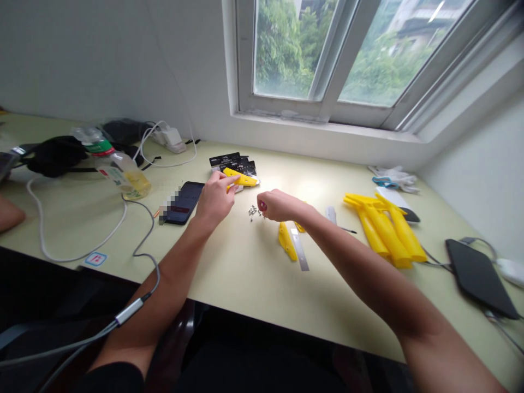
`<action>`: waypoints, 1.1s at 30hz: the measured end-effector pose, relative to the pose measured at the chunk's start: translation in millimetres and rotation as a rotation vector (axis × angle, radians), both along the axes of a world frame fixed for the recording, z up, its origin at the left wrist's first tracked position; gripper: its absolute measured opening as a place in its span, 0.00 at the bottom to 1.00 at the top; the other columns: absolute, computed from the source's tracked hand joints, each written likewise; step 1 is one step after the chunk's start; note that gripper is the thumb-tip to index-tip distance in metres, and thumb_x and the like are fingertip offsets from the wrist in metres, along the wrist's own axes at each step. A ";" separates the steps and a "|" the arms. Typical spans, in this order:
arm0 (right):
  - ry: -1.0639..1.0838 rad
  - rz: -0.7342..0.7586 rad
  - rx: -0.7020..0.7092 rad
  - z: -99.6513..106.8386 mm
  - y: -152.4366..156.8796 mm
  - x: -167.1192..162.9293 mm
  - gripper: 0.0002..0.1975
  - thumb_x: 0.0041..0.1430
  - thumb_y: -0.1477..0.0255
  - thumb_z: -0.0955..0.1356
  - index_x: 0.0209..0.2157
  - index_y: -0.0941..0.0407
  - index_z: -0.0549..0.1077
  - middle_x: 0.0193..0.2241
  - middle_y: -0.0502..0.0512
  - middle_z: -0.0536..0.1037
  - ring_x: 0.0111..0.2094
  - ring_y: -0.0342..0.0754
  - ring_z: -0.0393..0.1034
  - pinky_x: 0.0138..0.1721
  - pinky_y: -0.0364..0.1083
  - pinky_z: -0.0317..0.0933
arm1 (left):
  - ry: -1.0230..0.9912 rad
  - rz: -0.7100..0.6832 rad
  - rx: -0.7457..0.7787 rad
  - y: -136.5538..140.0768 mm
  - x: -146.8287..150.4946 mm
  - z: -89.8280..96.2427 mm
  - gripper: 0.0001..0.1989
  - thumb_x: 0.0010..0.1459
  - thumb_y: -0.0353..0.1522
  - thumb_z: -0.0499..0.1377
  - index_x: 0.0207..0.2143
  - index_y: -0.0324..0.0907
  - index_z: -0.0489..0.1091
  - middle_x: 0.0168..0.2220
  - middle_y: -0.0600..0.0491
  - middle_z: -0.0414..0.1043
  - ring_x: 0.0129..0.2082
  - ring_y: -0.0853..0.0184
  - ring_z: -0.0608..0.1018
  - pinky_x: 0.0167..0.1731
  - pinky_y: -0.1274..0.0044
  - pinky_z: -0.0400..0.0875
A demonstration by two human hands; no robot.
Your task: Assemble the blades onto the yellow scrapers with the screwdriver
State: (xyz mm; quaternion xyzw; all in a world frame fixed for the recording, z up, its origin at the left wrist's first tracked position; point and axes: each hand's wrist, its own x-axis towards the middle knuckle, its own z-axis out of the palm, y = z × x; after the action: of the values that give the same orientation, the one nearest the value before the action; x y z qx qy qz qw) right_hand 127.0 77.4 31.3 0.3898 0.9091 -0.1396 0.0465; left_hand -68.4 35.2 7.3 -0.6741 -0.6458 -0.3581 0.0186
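Observation:
My left hand (216,199) grips a yellow plastic piece with small holes (246,179), holding it out over black printed cards (226,160). Beside a small pile of metal screws (252,210), my right hand (279,205) is closed with its fingers curled down. Whatever its fingertips hold is too small or hidden to make out. Below the right wrist lie another yellow piece (287,242) and a flat metal strip like a scraper blade (302,255). A further yellow piece (300,226) is partly covered by the wrist.
Yellow handle-shaped parts (388,232) lie at the right, near a black phone (480,278) and white gloves (397,179). Left of my hands are another phone (186,202), a plastic bottle (123,169) and loose cables. A grey-handled tool (331,214) lies beyond my right forearm.

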 end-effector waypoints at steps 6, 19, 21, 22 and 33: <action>0.038 0.009 0.036 2.8 -3.5 -4.1 0.10 0.54 0.79 0.65 0.38 0.56 0.74 0.35 0.58 0.78 0.33 0.46 0.68 0.29 0.42 0.56 | -0.014 0.006 -0.016 0.8 -1.7 0.5 0.15 0.60 0.31 0.59 0.50 0.44 0.75 0.40 0.49 0.69 0.40 0.64 0.73 0.48 0.72 0.69; -0.028 -0.049 0.102 -23.8 -30.3 -35.5 0.12 0.62 0.67 0.63 0.39 0.58 0.75 0.37 0.65 0.78 0.34 0.53 0.74 0.30 0.46 0.58 | 0.004 -0.018 0.000 0.4 0.2 -2.8 0.16 0.60 0.31 0.58 0.50 0.45 0.76 0.40 0.50 0.70 0.38 0.65 0.74 0.45 0.74 0.70; -0.024 -0.059 0.106 -18.3 -29.1 -30.3 0.12 0.63 0.67 0.62 0.38 0.58 0.74 0.36 0.65 0.78 0.35 0.53 0.73 0.30 0.46 0.58 | 0.001 -0.027 -0.003 -0.1 1.0 -2.2 0.16 0.60 0.31 0.59 0.50 0.45 0.76 0.40 0.50 0.69 0.38 0.65 0.74 0.46 0.74 0.70; -0.020 -0.054 0.101 -14.0 -29.6 -23.1 0.12 0.63 0.67 0.62 0.38 0.57 0.74 0.36 0.63 0.78 0.35 0.53 0.73 0.30 0.46 0.58 | -0.001 -0.029 -0.007 -0.5 1.5 -1.6 0.16 0.60 0.31 0.59 0.50 0.45 0.76 0.40 0.50 0.69 0.38 0.66 0.74 0.46 0.74 0.70; -0.027 0.106 -0.224 -0.9 -59.4 88.3 0.37 0.44 0.66 0.74 0.58 0.49 0.64 0.59 0.58 0.65 0.40 0.49 0.71 0.39 0.45 0.64 | 0.018 -0.068 -0.056 -4.5 9.8 -1.5 0.15 0.61 0.31 0.59 0.51 0.45 0.75 0.40 0.50 0.69 0.36 0.66 0.73 0.42 0.74 0.70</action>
State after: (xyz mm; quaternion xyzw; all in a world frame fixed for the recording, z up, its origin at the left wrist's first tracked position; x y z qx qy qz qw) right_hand 215.3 18.0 30.4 0.3356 0.9063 -0.2324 0.1094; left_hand -58.7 30.7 5.7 -0.6990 -0.6321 -0.3343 -0.0065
